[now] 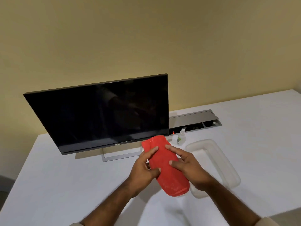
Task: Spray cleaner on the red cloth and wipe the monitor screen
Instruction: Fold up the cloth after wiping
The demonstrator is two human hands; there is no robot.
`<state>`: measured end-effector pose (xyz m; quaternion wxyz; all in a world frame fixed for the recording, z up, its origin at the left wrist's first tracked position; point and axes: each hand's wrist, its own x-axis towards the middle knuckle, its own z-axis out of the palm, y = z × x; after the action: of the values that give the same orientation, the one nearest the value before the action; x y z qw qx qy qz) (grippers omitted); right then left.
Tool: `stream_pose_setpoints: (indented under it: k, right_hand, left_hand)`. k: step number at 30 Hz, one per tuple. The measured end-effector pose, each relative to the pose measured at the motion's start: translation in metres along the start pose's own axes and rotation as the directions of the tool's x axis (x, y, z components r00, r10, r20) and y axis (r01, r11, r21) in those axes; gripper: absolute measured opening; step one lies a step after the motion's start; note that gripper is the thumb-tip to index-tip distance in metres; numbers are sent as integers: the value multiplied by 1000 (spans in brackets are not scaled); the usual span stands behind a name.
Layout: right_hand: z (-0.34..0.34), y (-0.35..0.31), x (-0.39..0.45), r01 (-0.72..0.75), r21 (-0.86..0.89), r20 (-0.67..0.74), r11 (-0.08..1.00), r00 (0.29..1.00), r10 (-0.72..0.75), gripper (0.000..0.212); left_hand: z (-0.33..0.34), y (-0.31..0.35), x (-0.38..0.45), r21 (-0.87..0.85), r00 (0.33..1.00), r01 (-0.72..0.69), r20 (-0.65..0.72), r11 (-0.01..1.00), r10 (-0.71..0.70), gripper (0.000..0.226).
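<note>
A folded red cloth [164, 165] is held above the white desk by both hands. My left hand [144, 170] grips its left edge, thumb on top. On the right edge sits my right hand [187, 167], fingers spread over the fabric. The dark monitor [101, 115] stands tilted at the back left of the desk, its screen off. A small clear spray bottle [180, 137] with a green label stands upright just right of the monitor's lower corner, untouched.
A white tray [228, 170] lies on the white desk [57, 185] to the right of my hands. An open cable trough [198, 119] is set into the desk behind the bottle. The desk's left edge drops off near the monitor.
</note>
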<state>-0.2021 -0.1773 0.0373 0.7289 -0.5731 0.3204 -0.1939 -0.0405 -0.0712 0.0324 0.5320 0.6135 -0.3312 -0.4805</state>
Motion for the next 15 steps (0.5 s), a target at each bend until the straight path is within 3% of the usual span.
stream_pose_setpoints:
  k: [6, 12, 15]
  right_hand:
    - [-52, -8, -15, -83, -50, 123, 995, 988, 89, 86]
    - [-108, -17, -26, -205, 34, 157, 978, 968, 197, 90]
    - [-133, -13, -30, -288, 106, 166, 952, 949, 269, 83]
  left_hand:
    - [37, 6, 29, -23, 991, 104, 88, 994, -102, 90]
    - [86, 5, 56, -35, 963, 224, 163, 974, -216, 97]
    - [112, 1, 69, 0, 928, 324, 195, 946, -318, 99]
